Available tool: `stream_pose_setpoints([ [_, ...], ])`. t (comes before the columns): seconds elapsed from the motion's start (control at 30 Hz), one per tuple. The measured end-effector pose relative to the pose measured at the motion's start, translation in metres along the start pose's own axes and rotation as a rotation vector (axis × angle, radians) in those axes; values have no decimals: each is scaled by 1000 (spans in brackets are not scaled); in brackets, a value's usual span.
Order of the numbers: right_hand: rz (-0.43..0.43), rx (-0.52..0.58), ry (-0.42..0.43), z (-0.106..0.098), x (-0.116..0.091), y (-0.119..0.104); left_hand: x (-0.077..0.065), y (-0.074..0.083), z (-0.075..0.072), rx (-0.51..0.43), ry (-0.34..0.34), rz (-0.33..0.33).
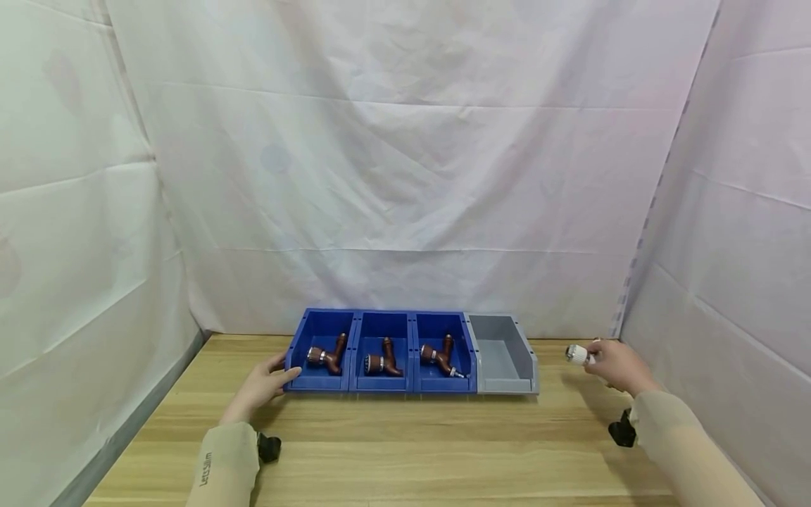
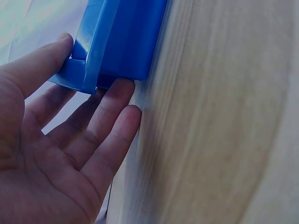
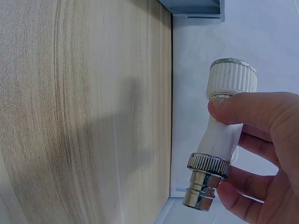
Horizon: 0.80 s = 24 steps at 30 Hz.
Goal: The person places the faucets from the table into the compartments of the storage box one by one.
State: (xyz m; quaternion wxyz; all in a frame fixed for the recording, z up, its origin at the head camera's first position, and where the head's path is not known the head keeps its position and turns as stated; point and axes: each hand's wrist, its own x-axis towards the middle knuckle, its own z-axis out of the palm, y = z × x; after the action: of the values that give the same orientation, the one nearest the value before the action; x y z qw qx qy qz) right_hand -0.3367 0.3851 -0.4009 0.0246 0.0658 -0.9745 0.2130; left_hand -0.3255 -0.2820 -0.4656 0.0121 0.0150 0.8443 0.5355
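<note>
My left hand (image 1: 258, 387) holds the leftmost blue bin (image 1: 317, 383) at its left front corner. In the left wrist view the thumb lies on the bin's rim and the fingers are against its outer side and underside. To the right of the bins, my right hand (image 1: 624, 366) holds a white tap (image 3: 218, 137) above the table. The tap has a ribbed white knob and a chrome hose connector; the thumb presses just below the knob. Brown taps (image 1: 328, 358) lie one in each of the blue bins.
The middle blue bin (image 1: 380, 384), the right blue bin (image 1: 437, 385) and a grey bin (image 1: 497, 355) continue the row. They stand on a wooden table (image 1: 405, 443). White cloth (image 1: 405, 176) hangs behind and at both sides.
</note>
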Motion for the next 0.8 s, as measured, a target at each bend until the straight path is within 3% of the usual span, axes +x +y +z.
stream_pose_setpoints([
  [0.8, 33, 45, -12, -9, 0, -4, 0, 1, 0, 12, 3, -10],
])
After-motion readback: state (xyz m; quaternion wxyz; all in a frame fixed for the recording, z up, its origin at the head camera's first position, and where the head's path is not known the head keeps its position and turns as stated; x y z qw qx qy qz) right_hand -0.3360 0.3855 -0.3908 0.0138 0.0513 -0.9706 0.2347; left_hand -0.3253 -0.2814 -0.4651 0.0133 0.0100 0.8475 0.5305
